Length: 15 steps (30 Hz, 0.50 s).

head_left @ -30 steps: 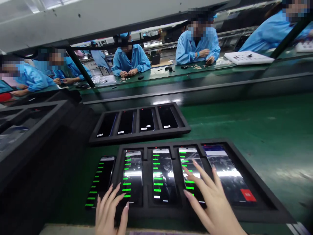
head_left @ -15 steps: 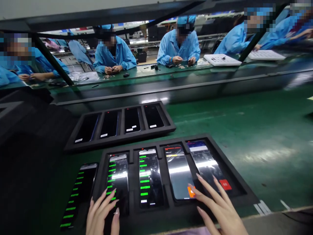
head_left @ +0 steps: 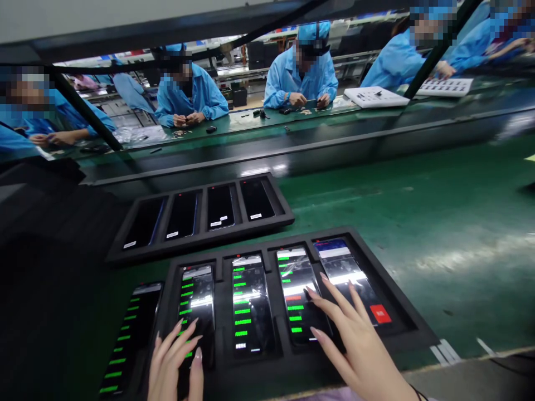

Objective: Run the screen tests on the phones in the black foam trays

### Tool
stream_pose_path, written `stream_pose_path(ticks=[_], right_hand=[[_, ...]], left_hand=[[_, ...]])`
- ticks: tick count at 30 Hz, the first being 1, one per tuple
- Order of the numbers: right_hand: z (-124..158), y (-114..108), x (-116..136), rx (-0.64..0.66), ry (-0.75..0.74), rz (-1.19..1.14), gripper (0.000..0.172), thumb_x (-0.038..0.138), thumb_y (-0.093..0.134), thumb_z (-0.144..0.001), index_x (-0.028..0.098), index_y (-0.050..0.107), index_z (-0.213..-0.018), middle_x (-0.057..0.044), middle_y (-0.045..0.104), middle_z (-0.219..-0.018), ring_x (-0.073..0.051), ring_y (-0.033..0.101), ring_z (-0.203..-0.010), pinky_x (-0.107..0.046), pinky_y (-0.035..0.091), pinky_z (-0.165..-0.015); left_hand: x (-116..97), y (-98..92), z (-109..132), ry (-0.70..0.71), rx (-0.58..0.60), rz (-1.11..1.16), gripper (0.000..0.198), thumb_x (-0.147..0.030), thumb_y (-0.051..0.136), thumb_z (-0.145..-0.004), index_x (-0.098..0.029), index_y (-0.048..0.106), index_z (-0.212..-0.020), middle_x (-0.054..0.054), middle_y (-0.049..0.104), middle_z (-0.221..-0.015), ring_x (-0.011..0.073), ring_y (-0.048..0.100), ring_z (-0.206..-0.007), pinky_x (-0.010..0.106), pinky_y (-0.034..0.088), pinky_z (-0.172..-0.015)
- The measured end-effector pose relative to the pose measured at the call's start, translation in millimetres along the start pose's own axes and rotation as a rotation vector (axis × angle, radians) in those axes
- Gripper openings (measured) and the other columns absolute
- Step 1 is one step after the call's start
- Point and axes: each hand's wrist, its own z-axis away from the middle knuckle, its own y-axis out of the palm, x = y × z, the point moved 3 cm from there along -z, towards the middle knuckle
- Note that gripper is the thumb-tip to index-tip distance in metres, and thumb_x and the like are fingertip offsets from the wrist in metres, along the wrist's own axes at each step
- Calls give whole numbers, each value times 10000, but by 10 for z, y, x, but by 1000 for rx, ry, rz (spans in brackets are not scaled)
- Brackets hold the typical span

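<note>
My left hand (head_left: 173, 353), fingers apart, rests over the lower part of a phone (head_left: 201, 295) in the near tray's leftmost slot. Fingers spread, my right hand (head_left: 355, 334) hovers at the third phone (head_left: 292, 289), whose screen lists green lines and one red line; whether a fingertip touches the glass I cannot tell. Between the hands lies the second phone (head_left: 251, 301), also showing green lines. The rightmost phone (head_left: 346, 267) has a red button on its screen. All sit in a black foam tray (head_left: 401, 312). Another phone (head_left: 131, 334) with green lines lies left of it.
Behind stands a second foam tray (head_left: 200, 239) with several dark-screened phones carrying white labels. Stacked black foam (head_left: 54, 239) fills the left side. Across a raised ledge, people in blue coats (head_left: 303, 78) work at a green bench, with white trays (head_left: 376, 97) at right.
My right hand has moved up and left over the third phone. That phone's screen switched from a grey page with an orange button to a list of green and red lines.
</note>
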Motion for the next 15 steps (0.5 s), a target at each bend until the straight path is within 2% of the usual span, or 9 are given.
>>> stream_pose_path(ticks=[3,9,15], right_hand=[[-81,57,30,40,-7,-17,354,250,431,-1004,154,427,-1345,-119,603,-1273,-310,355,-1387,-638,211,-1144],[-122,130,102,113,5,48,462,345,427,-1020,109,360,-1412,-177,504,-1386,-370,299,-1404,-760,258,-1046],[-324,233,517,153,-149,-29,496,264,438,-981,75,331,-1427,-150,475,-1425,-339,211,-1442,-719,294,-1060]], left_hand=[[-18,38,-13,24,-11,4,201,-108,534,-886,-225,610,-1031,78,677,-1095,245,590,-1150,567,346,-1139],[8,17,-8,49,-8,16,214,-84,531,-878,-212,615,-1027,82,681,-1072,238,598,-1137,523,370,-1120],[151,-85,53,11,36,-17,225,-108,514,-901,-242,598,-1061,47,679,-1105,207,573,-1182,477,332,-1156]])
